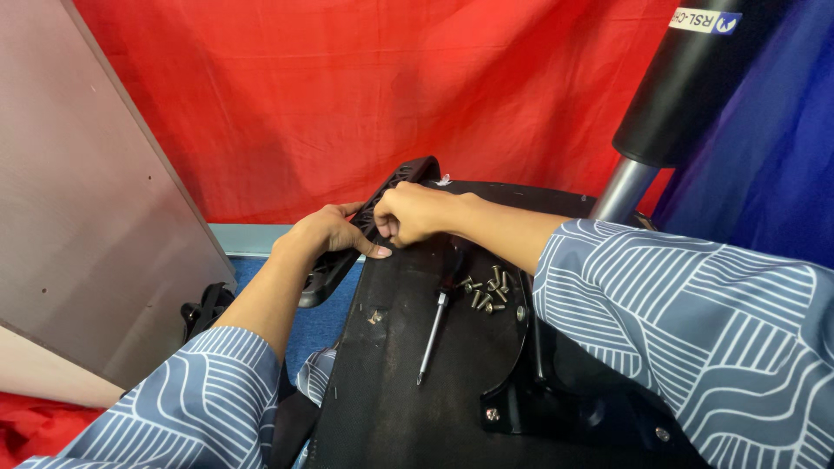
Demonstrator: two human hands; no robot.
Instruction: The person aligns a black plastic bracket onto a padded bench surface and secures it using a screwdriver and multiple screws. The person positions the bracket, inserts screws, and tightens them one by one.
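Red cloth (347, 87) hangs behind everything we see, and to the left of our hands a grey board (78, 200) leans at a slant, with a strip of blue floor (321, 321) showing below our left forearm. Our left hand (326, 234) wraps around the black plastic armrest (395, 187), thumb stretched out along its lower edge, gripping it from the left side. This armrest is a long ribbed piece, tilted up to the right, lying against the left edge of the upturned black chair base (391, 382). Our right hand (413, 213) sits just beside the left, fingers curled in and pinched against the same armrest near its middle; whether something small is held between the fingertips we cannot tell. Below the right hand, on the black underside, a screwdriver (434, 326) lies with its metal tip pointing toward us. Just right of it, under our right forearm, a small heap of silver screws (488, 291) rests on the same surface, close to the edge of a black metal mounting plate (521, 382). Farther right, beyond our striped sleeve (695, 321), a black cylinder (686, 87) on a silver column (621, 191) rises before a blue cloth (773, 156).
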